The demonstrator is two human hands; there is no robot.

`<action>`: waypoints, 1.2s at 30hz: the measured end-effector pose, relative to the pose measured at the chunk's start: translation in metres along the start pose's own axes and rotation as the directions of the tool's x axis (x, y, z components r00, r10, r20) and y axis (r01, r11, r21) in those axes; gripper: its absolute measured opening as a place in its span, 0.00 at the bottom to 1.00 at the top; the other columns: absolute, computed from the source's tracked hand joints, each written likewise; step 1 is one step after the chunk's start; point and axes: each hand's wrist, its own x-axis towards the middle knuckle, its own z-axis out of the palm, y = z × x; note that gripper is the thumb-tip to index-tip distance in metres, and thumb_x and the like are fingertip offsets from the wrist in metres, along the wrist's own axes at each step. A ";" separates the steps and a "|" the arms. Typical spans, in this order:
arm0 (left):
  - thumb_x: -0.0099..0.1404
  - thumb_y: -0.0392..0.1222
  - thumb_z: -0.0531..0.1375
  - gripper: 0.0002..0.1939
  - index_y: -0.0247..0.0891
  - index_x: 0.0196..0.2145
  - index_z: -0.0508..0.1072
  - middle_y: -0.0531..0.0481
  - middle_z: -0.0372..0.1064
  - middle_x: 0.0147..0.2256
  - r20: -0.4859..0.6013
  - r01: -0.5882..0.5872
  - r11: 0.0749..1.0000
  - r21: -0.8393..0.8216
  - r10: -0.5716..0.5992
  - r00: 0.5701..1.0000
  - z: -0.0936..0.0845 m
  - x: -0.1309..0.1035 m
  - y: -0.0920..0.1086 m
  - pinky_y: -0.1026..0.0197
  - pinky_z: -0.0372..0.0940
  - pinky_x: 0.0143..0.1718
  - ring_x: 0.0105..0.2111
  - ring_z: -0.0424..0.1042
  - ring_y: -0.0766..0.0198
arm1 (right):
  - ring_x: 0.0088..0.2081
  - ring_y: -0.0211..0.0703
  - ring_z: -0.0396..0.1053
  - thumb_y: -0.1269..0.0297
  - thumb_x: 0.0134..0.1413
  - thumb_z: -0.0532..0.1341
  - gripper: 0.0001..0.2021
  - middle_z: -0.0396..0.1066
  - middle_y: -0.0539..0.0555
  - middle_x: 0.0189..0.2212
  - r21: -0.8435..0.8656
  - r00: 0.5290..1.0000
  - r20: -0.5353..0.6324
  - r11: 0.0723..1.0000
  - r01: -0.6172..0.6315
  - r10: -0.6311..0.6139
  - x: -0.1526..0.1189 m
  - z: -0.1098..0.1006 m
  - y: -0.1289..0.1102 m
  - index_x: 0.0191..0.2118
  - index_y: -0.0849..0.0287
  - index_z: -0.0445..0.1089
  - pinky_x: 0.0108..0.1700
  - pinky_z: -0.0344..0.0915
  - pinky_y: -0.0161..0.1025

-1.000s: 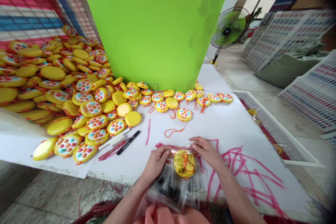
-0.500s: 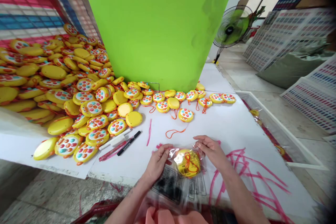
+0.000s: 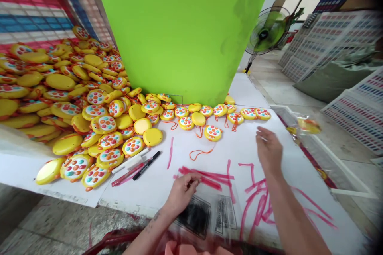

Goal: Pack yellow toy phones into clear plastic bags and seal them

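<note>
My left hand (image 3: 183, 192) is over the near table with its fingers curled together; whatever may be in them is hidden. Just below it lie clear printed plastic bags (image 3: 196, 216). Pink strips (image 3: 206, 178) are beside its fingertips. My right hand (image 3: 269, 150) is held out to the right above the table, fingers apart and holding nothing. Beyond it, a blurred yellow toy in a clear bag (image 3: 309, 124) appears in the air by the white-framed bin (image 3: 356, 185). An orange cord loop (image 3: 200, 153) lies between the hands and a row of yellow turtle-like toys (image 3: 213, 132).
A large pile of the same toys (image 3: 61, 82) fills the left side. Markers (image 3: 146, 165) lie in front of it. A green panel (image 3: 182, 36) stands at the back. More pink strips (image 3: 260, 203) are at the right, and a fan (image 3: 263, 34) stands behind.
The bagged toy has left both hands and is now far to the right. My right hand has moved right and forward and opened. My left hand stays near the bags; the pink strips are uncovered.
</note>
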 end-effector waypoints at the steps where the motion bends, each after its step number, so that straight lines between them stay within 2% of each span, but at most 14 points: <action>1: 0.65 0.42 0.53 0.11 0.37 0.39 0.74 0.48 0.73 0.32 0.003 -0.005 1.000 0.003 0.005 1.000 0.000 0.000 0.000 0.64 0.63 0.31 0.28 0.68 0.64 | 0.46 0.49 0.70 0.65 0.53 0.55 0.17 0.71 0.59 0.47 -0.050 0.996 0.082 0.998 0.047 -0.043 -0.004 0.013 0.001 0.49 0.59 0.68 0.48 0.65 0.49; 3: 0.66 0.41 0.53 0.11 0.37 0.38 0.74 0.48 0.72 0.32 0.010 -0.009 1.000 0.001 0.009 1.000 -0.001 -0.001 0.000 0.65 0.63 0.31 0.28 0.68 0.65 | 0.51 0.48 0.66 0.67 0.57 0.50 0.18 0.69 0.60 0.50 -0.160 0.950 0.263 0.963 0.217 -0.170 -0.009 0.041 0.003 0.51 0.60 0.67 0.52 0.63 0.49; 5: 0.66 0.41 0.53 0.11 0.37 0.38 0.74 0.48 0.72 0.33 0.009 -0.004 1.000 -0.002 0.004 1.000 0.000 -0.001 -0.002 0.65 0.63 0.31 0.28 0.68 0.65 | 0.56 0.45 0.62 0.70 0.57 0.46 0.20 0.66 0.59 0.54 -0.201 0.876 0.420 0.917 0.344 -0.237 -0.010 0.066 0.008 0.53 0.59 0.66 0.56 0.60 0.47; 8: 0.66 0.41 0.53 0.11 0.38 0.38 0.74 0.48 0.72 0.33 0.007 0.009 1.000 0.003 -0.009 1.000 0.000 -0.002 -0.004 0.64 0.64 0.31 0.28 0.68 0.65 | 0.58 0.45 0.60 0.73 0.54 0.48 0.22 0.64 0.56 0.56 -0.210 0.787 0.565 0.879 0.427 -0.247 -0.008 0.094 0.012 0.52 0.56 0.68 0.58 0.58 0.47; 10: 0.65 0.40 0.53 0.11 0.37 0.38 0.73 0.48 0.72 0.32 0.004 0.008 1.000 0.009 -0.008 1.000 0.000 -0.001 -0.005 0.64 0.63 0.31 0.27 0.68 0.65 | 0.57 0.49 0.60 0.73 0.53 0.51 0.22 0.64 0.57 0.55 -0.243 0.732 0.641 0.843 0.480 -0.233 -0.011 0.102 0.011 0.52 0.55 0.68 0.56 0.58 0.49; 13: 0.65 0.39 0.53 0.10 0.38 0.38 0.73 0.49 0.73 0.33 0.000 -0.012 1.000 0.019 0.012 1.000 0.001 -0.002 -0.008 0.64 0.63 0.31 0.27 0.68 0.65 | 0.52 0.58 0.63 0.68 0.52 0.58 0.20 0.66 0.62 0.51 -0.318 0.698 0.690 0.785 0.532 -0.193 -0.027 0.096 0.001 0.52 0.56 0.69 0.52 0.58 0.54; 17: 0.64 0.36 0.54 0.09 0.39 0.38 0.74 0.49 0.74 0.33 -0.015 -0.069 0.993 0.095 0.071 0.997 0.002 -0.003 -0.010 0.63 0.64 0.35 0.32 0.70 0.63 | 0.49 0.65 0.62 0.60 0.50 0.63 0.19 0.67 0.67 0.46 -0.411 0.707 0.686 0.709 0.572 -0.173 -0.059 0.074 -0.011 0.48 0.59 0.69 0.50 0.55 0.60; 20: 0.65 0.36 0.54 0.09 0.39 0.38 0.73 0.48 0.73 0.35 -0.043 -0.139 0.971 0.195 0.150 0.988 0.002 -0.004 -0.011 0.60 0.64 0.39 0.35 0.70 0.62 | 0.55 0.64 0.57 0.60 0.48 0.64 0.20 0.63 0.66 0.52 -0.424 0.704 0.678 0.669 0.611 -0.214 -0.077 0.062 -0.005 0.47 0.60 0.66 0.53 0.55 0.58; 22: 0.66 0.35 0.53 0.09 0.39 0.38 0.73 0.47 0.73 0.35 -0.042 -0.196 0.934 0.298 0.218 0.975 0.002 -0.003 -0.010 0.57 0.63 0.42 0.38 0.69 0.59 | 0.57 0.60 0.56 0.62 0.48 0.63 0.21 0.61 0.65 0.54 -0.386 0.696 0.679 0.694 0.608 -0.232 -0.083 0.058 0.003 0.49 0.59 0.63 0.54 0.58 0.54; 25: 0.65 0.35 0.55 0.07 0.39 0.39 0.72 0.45 0.72 0.40 -0.041 -0.205 0.853 0.480 0.255 0.966 0.004 -0.001 -0.008 0.50 0.60 0.47 0.42 0.67 0.55 | 0.56 0.58 0.59 0.64 0.48 0.62 0.21 0.63 0.65 0.51 -0.330 0.705 0.666 0.751 0.572 -0.244 -0.086 0.053 0.009 0.50 0.60 0.62 0.56 0.59 0.52; 28: 0.65 0.38 0.57 0.09 0.39 0.43 0.71 0.45 0.69 0.43 -0.018 -0.151 0.733 0.663 0.218 0.976 0.009 0.004 -0.008 0.48 0.60 0.48 0.43 0.65 0.53 | 0.52 0.56 0.63 0.63 0.49 0.60 0.21 0.65 0.63 0.49 -0.277 0.762 0.614 0.847 0.453 -0.206 -0.084 0.046 0.007 0.51 0.58 0.62 0.54 0.61 0.51; 32: 0.63 0.39 0.60 0.08 0.38 0.41 0.70 0.46 0.67 0.41 0.072 -0.145 0.573 0.807 0.149 0.986 0.013 0.010 -0.009 0.51 0.61 0.44 0.41 0.65 0.53 | 0.43 0.50 0.68 0.61 0.50 0.60 0.21 0.68 0.58 0.45 -0.127 0.866 0.499 0.991 0.032 0.036 -0.077 0.036 0.007 0.51 0.56 0.62 0.47 0.66 0.47; 34: 0.63 0.39 0.60 0.06 0.38 0.39 0.69 0.46 0.67 0.40 0.098 -0.155 0.527 0.836 0.135 0.986 0.014 0.012 -0.008 0.51 0.61 0.43 0.41 0.65 0.53 | 0.41 0.48 0.69 0.61 0.47 0.62 0.22 0.69 0.56 0.44 -0.018 0.862 0.481 0.984 -0.175 0.162 -0.075 0.032 0.010 0.50 0.57 0.62 0.45 0.66 0.46; 36: 0.63 0.39 0.60 0.05 0.38 0.37 0.69 0.46 0.67 0.40 0.108 -0.164 0.496 0.852 0.140 0.984 0.015 0.012 -0.007 0.50 0.60 0.43 0.40 0.64 0.52 | 0.40 0.48 0.69 0.60 0.46 0.62 0.23 0.69 0.56 0.42 0.052 0.842 0.491 0.958 -0.283 0.222 -0.076 0.029 0.011 0.50 0.57 0.62 0.44 0.67 0.45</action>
